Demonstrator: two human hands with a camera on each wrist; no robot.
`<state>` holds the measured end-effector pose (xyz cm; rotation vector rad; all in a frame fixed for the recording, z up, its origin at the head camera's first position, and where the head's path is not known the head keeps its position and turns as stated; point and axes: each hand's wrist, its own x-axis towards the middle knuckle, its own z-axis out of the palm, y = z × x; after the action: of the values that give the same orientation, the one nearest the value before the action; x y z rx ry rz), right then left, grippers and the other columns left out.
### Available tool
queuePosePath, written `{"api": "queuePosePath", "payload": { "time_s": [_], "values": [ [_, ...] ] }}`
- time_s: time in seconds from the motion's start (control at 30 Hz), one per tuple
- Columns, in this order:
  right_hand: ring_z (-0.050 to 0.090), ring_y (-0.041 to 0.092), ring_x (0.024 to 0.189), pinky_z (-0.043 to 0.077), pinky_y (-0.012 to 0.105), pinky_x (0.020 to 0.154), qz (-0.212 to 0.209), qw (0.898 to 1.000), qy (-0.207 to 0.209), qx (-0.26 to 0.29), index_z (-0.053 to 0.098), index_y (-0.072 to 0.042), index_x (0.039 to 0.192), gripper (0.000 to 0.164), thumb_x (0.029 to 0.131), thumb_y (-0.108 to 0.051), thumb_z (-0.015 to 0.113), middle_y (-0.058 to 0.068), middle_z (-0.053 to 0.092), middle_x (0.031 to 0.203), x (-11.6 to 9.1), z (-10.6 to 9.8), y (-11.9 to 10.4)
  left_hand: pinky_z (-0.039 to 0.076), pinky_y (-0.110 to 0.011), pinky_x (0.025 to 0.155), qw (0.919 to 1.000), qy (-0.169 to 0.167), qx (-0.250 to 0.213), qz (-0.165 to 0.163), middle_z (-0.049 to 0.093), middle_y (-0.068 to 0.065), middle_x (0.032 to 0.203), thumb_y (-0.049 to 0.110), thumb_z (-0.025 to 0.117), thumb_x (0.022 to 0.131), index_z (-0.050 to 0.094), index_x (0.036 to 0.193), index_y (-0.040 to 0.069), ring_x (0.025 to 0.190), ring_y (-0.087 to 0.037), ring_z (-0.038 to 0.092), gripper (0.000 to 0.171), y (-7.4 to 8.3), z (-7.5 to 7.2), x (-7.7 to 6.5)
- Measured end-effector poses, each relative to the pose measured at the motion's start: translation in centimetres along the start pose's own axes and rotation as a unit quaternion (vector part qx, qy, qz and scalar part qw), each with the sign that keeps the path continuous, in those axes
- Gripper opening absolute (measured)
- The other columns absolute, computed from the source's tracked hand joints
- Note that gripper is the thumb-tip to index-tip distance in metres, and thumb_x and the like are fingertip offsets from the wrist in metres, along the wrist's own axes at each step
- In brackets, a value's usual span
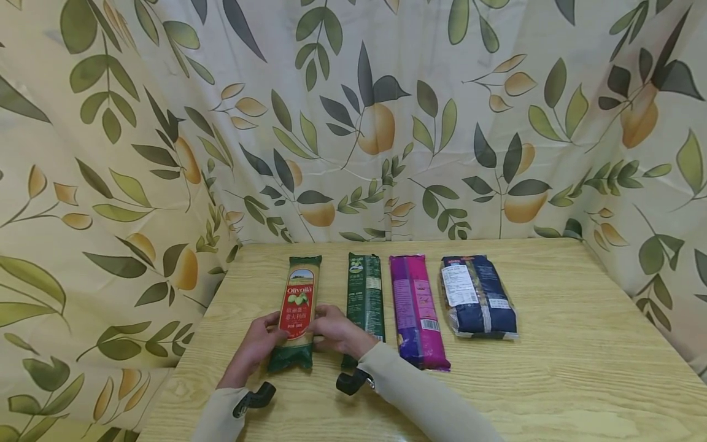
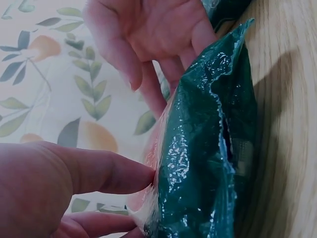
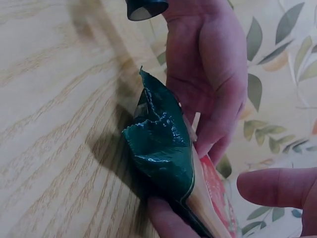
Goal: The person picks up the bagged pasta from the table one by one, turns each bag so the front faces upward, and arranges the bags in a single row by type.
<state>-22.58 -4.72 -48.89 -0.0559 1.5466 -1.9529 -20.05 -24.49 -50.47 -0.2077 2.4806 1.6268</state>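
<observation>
A pasta packet [image 1: 299, 307] with a red label and green ends lies face up at the left of the table. My left hand [image 1: 257, 344] holds its left side; the thumb [image 2: 119, 171] presses on the front near the lower end. At the opposite side is my right hand [image 1: 338, 330]. In the right wrist view, its thumb [image 3: 277, 187] stands straight and apart from the packet, while a finger [image 3: 168, 218] lies along the packet's edge close to the table. The crimped green end [image 3: 161, 144] sticks up slightly.
Right of the packet lie a dark green packet [image 1: 364, 288], partly behind my right hand, then a purple and pink packet [image 1: 418, 307] and a navy bag [image 1: 479, 298] with white labels. A leaf-and-fruit patterned curtain [image 1: 353, 123] surrounds the wooden table [image 1: 580, 344].
</observation>
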Motion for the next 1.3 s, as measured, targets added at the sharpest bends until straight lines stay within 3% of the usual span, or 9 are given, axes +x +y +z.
{"api": "queuePosePath", "payload": {
  "time_s": [0.27, 0.5, 0.73, 1.0, 1.3],
  "values": [
    [0.053, 0.035, 0.130, 0.047, 0.066, 0.108, 0.001, 0.998, 0.013, -0.059, 0.046, 0.005, 0.147, 0.053, 0.096, 0.001, 0.059, 0.023, 0.057, 0.138, -0.2, 0.1, -0.1, 0.058, -0.040, 0.091, 0.9996, 0.009, 0.027, -0.006, 0.054, -0.029, 0.145, 0.006, 0.062, 0.097, 0.040, 0.154, -0.007, 0.119, -0.034, 0.064, 0.062, 0.2, 0.0, -0.1],
    [0.054, 0.042, 0.133, 0.051, 0.056, 0.107, -0.028, 0.990, 0.047, -0.131, 0.039, 0.008, 0.152, 0.064, 0.097, -0.012, 0.065, 0.027, 0.048, 0.152, -0.7, -0.6, -0.8, 0.052, -0.054, 0.106, 0.9988, 0.036, 0.033, 0.007, 0.047, -0.030, 0.153, 0.011, 0.061, 0.098, 0.037, 0.155, -0.007, 0.137, -0.047, 0.051, 0.064, 1.2, -0.2, -0.2],
    [0.051, 0.043, 0.137, 0.046, 0.057, 0.113, -0.086, 0.987, 0.045, -0.125, 0.043, 0.003, 0.152, 0.055, 0.104, -0.021, 0.058, 0.025, 0.050, 0.150, -1.9, -1.7, -3.1, 0.050, -0.054, 0.108, 0.9983, 0.051, -0.001, 0.028, 0.047, -0.025, 0.156, 0.016, 0.059, 0.102, 0.045, 0.152, -0.002, 0.138, -0.042, 0.049, 0.055, 2.7, -0.1, -0.1],
    [0.053, 0.036, 0.136, 0.044, 0.057, 0.114, -0.160, 0.973, 0.091, -0.141, 0.053, -0.004, 0.146, 0.044, 0.105, -0.019, 0.057, 0.021, 0.053, 0.149, -4.2, -3.7, -6.3, 0.047, -0.056, 0.113, 0.9962, 0.027, -0.045, 0.069, 0.049, -0.021, 0.156, 0.021, 0.059, 0.104, 0.050, 0.150, 0.003, 0.143, -0.039, 0.049, 0.050, 5.2, 0.4, -0.3],
    [0.050, 0.035, 0.137, 0.039, 0.057, 0.118, -0.191, 0.963, 0.139, -0.130, 0.051, -0.003, 0.147, 0.045, 0.104, -0.015, 0.057, 0.020, 0.050, 0.152, -6.6, -6.2, -8.8, 0.043, -0.050, 0.115, 0.9899, 0.010, -0.089, 0.110, 0.052, -0.020, 0.154, 0.019, 0.059, 0.105, 0.052, 0.149, 0.005, 0.140, -0.034, 0.052, 0.047, 8.6, 1.6, -0.3]
  ]
}}
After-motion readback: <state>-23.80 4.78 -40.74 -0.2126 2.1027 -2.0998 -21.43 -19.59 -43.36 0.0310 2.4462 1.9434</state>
